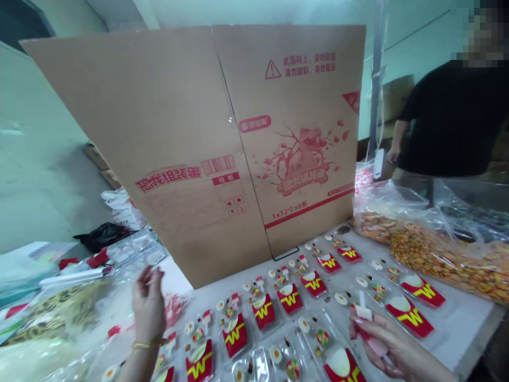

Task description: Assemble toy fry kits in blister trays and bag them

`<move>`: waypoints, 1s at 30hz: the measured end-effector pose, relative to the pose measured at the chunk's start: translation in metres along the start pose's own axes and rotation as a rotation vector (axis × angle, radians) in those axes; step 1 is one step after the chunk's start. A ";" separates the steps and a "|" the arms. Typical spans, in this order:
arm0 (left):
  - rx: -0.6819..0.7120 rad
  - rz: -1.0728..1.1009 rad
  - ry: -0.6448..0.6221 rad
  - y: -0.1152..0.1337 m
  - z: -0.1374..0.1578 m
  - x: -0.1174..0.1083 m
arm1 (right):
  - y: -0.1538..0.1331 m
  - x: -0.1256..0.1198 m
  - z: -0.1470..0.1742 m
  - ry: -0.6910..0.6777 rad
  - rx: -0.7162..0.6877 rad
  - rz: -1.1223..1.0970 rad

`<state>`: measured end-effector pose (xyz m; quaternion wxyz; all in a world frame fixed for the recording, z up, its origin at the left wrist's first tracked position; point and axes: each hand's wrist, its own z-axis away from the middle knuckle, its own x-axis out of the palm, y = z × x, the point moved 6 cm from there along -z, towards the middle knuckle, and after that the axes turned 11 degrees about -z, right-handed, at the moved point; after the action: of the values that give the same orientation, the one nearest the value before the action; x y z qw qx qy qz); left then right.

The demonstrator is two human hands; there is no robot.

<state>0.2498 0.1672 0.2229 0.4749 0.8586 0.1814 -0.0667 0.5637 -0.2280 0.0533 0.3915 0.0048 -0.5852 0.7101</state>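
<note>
My right hand (384,339) is closed around several small pink-and-white pieces with pale sticks, popsicle-shaped toys (376,345), above the trays at the lower right. My left hand (149,302), with a gold bracelet at the wrist, is raised at the lower left; its fingers are loosely bent and apart, and I see nothing in them. Rows of clear plastic trays (284,313) lie on the table, each with a red fries-box toy (263,313) marked in yellow, an egg piece (275,354) and other small food pieces. Some trays also hold a pink-and-white piece (260,283).
A large printed cardboard box (191,106) stands upright behind the trays. Clear bags of orange-brown pieces (429,252) lie at the right. At the left are a bag of yellowish pieces (63,313) and stacked clear trays (135,244). A person in black (453,122) stands back right.
</note>
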 end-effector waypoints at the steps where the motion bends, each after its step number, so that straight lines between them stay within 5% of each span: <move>1: -0.012 0.063 -0.144 0.008 0.030 0.011 | 0.006 0.012 0.003 -0.056 0.027 -0.009; 6: -0.005 0.162 -0.997 0.050 0.201 0.057 | 0.058 0.081 0.014 -0.316 0.204 -0.025; 9: 0.040 0.192 -1.198 0.060 0.264 0.057 | 0.094 0.105 0.015 -0.357 0.257 0.007; 13: 0.041 0.153 -1.207 0.057 0.293 0.044 | 0.112 0.120 0.024 -0.413 0.292 0.086; 21: -0.062 0.147 -1.117 0.050 0.308 0.017 | 0.087 0.148 0.072 -0.564 0.319 0.252; 30: -0.021 0.120 -1.091 0.055 0.325 -0.006 | 0.107 0.149 0.084 -0.584 0.332 0.333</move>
<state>0.2839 -0.1334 0.0928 0.5116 0.7035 -0.1399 -0.4731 0.3622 -0.2165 0.0602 0.0811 0.1752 -0.5420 0.8179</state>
